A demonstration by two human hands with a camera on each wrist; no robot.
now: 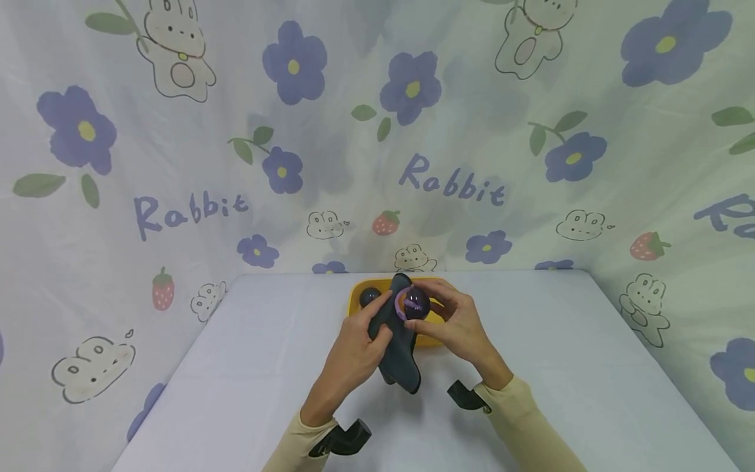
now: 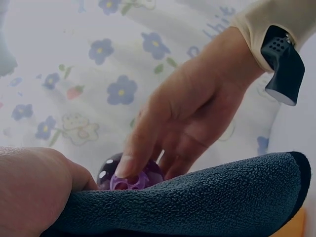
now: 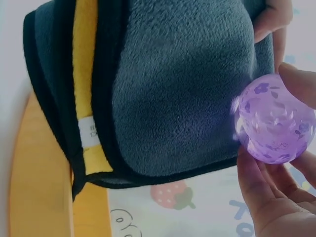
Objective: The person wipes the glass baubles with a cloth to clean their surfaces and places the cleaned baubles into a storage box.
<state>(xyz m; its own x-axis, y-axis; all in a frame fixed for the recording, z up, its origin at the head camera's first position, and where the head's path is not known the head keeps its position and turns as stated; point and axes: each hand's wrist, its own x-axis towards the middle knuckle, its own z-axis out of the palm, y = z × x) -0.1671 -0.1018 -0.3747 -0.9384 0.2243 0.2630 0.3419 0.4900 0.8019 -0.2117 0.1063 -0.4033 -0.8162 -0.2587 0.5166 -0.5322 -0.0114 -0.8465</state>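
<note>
My left hand (image 1: 354,347) grips a folded dark blue-grey towel (image 1: 402,357), fuzzy, with black edging; a yellow band and a small white label (image 3: 89,132) show between its layers in the right wrist view. In my right hand (image 1: 463,321), thumb and fingers pinch a round, see-through purple ball (image 3: 276,118) printed with small flowers. It sits right up against the towel's face. In the left wrist view, a lighter purple piece with holes (image 2: 129,181) shows on the ball under a fingertip.
Behind the towel, a yellow bin (image 1: 433,339) stands on the white table (image 1: 265,367). A second dark round ball (image 1: 370,297) is at the bin's left side. A printed rabbit-and-flower curtain (image 1: 354,144) hangs behind the table and along its sides.
</note>
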